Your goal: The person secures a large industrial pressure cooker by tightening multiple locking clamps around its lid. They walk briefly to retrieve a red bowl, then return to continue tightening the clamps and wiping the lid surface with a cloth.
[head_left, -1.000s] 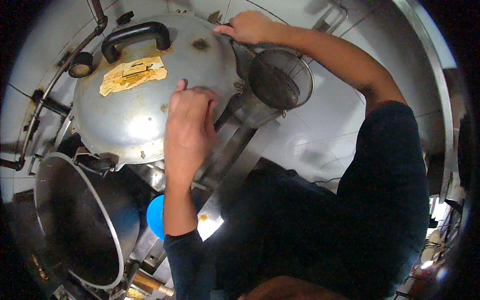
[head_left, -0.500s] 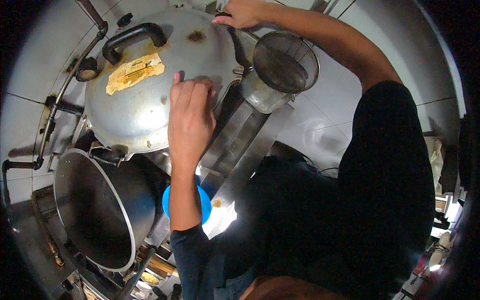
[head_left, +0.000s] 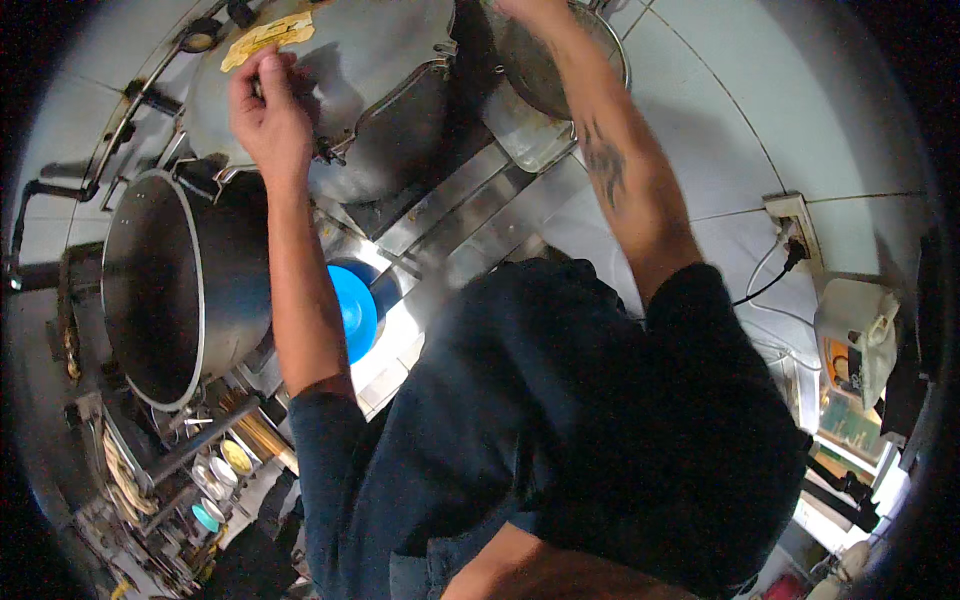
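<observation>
While my left hand, fingers curled, overlies the lid—right hand beyond its right edge—I cannot tell either grip.

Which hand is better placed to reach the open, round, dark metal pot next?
Probably the left hand: it is nearer the pot, while the right hand is up by the round metal mesh strainer.

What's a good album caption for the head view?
Left hand by a big metal lid, right hand at picture's top, open pot nearby.
</observation>
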The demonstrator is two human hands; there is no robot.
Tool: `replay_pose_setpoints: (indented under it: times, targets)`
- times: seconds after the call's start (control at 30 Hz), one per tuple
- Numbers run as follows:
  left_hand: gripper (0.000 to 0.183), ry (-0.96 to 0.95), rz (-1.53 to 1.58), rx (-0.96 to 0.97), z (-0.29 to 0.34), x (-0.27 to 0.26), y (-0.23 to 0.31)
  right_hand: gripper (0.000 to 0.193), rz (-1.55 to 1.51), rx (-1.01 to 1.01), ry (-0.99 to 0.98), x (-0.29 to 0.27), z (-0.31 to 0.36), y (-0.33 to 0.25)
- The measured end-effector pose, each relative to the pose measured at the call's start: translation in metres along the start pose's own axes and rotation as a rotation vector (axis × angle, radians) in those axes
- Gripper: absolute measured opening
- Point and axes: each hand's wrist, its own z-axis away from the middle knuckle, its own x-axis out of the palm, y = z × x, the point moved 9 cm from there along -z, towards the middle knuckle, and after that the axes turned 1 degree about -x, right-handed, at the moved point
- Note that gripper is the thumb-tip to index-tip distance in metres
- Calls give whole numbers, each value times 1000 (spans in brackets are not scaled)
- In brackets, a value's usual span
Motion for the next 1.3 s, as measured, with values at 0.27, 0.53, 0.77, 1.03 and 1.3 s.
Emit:
replay_pose_setpoints:
  times: [0.27,0.53,0.77,1.03,1.3]
  targets:
    - [33,-217,255,-655,176,79,-59,32,-210,-335,-304,65,182,43]
    - [37,-525,-164,-227,95,100,-3,33,-972,130,-85,128,84,151]
    - [33,-420,-118,-554,124,75,-68,28,-1178,105,-180,93,76,110]
    - [31,-223,357,-673,143,92,-126,38,-766,-95,-345,62,87,80]
    - [42,-396,-372,-306,129,106,-85,42,-222,-56,-250,51,127,109]
